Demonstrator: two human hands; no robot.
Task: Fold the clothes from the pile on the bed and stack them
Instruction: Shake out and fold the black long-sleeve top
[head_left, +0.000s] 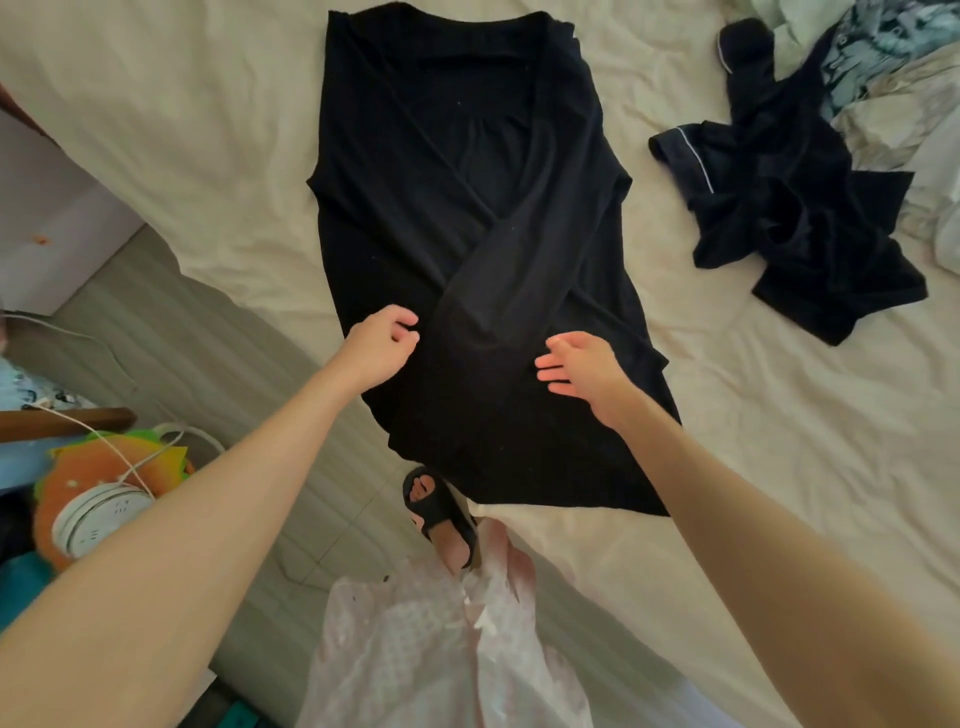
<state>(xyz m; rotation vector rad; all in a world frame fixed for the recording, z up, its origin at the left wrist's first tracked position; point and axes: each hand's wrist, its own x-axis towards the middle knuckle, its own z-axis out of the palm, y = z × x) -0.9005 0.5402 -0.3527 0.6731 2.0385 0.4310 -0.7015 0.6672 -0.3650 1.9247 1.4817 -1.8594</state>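
Black top (467, 218) flat on bed (727, 415); left hand (376, 345) loosely curled, grip empty; right hand (579, 369) fingers straight, released.

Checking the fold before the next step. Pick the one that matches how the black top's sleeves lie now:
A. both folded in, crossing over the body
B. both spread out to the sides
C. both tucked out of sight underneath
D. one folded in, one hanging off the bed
A: on the black top, spread flat on the bed, both sleeves are folded inward and cross over the front, ending near the left hand and right hand.
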